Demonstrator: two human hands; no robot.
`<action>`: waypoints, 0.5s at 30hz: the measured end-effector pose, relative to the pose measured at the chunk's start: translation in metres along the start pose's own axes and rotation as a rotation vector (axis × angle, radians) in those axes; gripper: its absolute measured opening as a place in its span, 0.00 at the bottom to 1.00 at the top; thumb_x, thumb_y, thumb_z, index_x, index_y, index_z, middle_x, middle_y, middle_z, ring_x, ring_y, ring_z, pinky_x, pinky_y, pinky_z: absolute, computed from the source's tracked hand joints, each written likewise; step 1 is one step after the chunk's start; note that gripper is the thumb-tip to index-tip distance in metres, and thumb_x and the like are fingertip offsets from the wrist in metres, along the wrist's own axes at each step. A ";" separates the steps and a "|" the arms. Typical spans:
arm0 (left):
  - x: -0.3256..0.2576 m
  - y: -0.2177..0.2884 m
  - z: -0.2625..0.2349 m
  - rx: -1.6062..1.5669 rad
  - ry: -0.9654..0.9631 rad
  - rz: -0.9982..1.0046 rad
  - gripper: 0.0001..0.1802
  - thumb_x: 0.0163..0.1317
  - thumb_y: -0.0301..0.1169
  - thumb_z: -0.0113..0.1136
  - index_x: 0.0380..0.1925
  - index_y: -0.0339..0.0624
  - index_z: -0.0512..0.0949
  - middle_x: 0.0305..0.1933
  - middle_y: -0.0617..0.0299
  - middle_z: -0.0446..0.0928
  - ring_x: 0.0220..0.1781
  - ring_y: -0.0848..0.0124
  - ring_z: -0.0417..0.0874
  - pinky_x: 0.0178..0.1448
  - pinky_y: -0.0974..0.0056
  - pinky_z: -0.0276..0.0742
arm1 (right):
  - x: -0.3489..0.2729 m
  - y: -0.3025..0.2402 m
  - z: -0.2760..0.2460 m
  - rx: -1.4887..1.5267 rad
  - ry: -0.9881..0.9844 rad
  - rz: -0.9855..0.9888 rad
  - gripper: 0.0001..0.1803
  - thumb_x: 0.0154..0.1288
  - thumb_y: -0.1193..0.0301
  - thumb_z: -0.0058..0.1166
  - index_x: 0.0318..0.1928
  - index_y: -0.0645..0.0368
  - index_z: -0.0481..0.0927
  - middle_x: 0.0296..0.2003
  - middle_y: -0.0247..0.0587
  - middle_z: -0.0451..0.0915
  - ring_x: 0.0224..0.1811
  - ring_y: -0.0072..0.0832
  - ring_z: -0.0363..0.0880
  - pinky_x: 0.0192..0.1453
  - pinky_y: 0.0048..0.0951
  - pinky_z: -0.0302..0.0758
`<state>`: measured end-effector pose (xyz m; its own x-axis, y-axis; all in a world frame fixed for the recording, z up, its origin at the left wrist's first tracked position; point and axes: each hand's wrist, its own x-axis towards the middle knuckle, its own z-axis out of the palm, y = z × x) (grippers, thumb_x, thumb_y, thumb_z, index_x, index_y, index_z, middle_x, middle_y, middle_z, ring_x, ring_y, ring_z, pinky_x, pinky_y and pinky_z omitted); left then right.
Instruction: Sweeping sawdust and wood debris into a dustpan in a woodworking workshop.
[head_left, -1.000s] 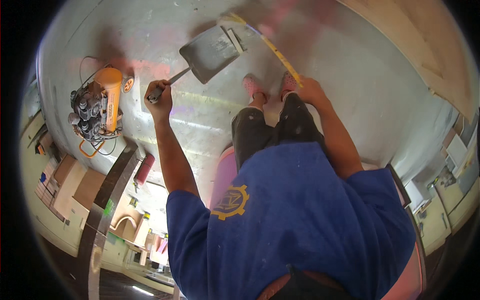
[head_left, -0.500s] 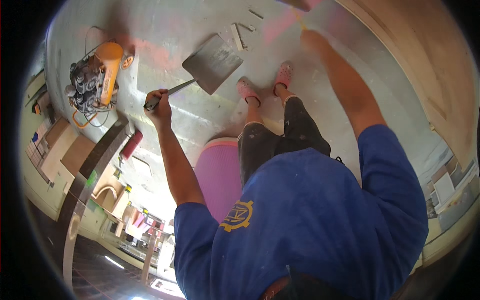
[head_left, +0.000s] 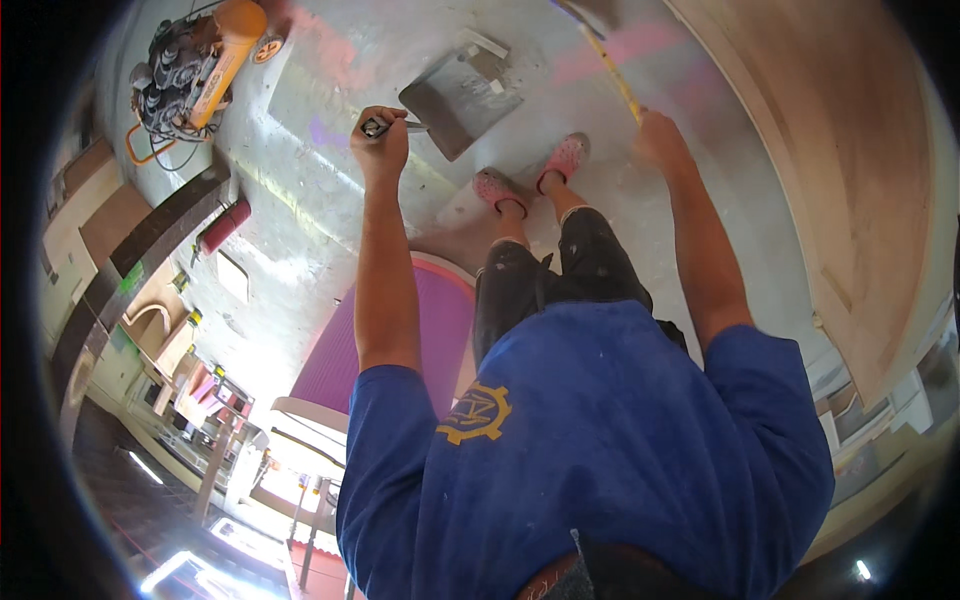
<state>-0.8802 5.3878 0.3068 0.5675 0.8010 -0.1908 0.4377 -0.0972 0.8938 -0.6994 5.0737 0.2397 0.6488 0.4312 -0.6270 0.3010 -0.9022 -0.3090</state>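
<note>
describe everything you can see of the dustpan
The dustpan is a dull grey, roughly square scoop, scuffed paler toward its far right side; it could be metal or plastic. A straight handle joins its near left side, with the left hand wrapped around it. The pan is on or just above the grey floor, pale scraps by its far edge.

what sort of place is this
Probably a woodworking or furniture workshop: what looks like an orange air compressor stands on the pink-stained floor, and a large wooden panel spans the right.
</note>
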 end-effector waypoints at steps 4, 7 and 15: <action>-0.004 -0.011 -0.007 -0.007 -0.085 -0.034 0.05 0.38 0.17 0.49 0.19 0.37 0.67 0.27 0.57 0.74 0.32 0.73 0.73 0.38 0.71 0.68 | 0.036 -0.008 0.037 -0.147 -0.205 -0.075 0.18 0.45 0.71 0.44 0.40 0.64 0.68 0.29 0.55 0.72 0.36 0.43 0.71 0.39 0.39 0.68; -0.013 -0.022 -0.037 0.047 -0.273 -0.021 0.08 0.38 0.17 0.49 0.22 0.36 0.69 0.34 0.55 0.74 0.36 0.72 0.73 0.43 0.70 0.67 | -0.007 -0.065 0.050 -0.224 -0.359 -0.313 0.16 0.46 0.72 0.43 0.38 0.65 0.69 0.28 0.56 0.73 0.35 0.44 0.72 0.39 0.39 0.68; -0.034 -0.065 -0.071 0.045 -0.076 -0.051 0.04 0.39 0.18 0.48 0.19 0.35 0.69 0.32 0.55 0.74 0.35 0.70 0.73 0.40 0.70 0.67 | -0.079 -0.048 0.020 0.082 -0.138 -0.148 0.25 0.39 0.73 0.43 0.45 0.60 0.68 0.33 0.56 0.71 0.37 0.48 0.69 0.43 0.38 0.65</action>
<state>-0.9773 5.4083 0.2842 0.5940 0.7587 -0.2674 0.4975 -0.0853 0.8633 -0.7797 5.0835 0.2898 0.4985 0.5613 -0.6606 0.3245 -0.8275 -0.4582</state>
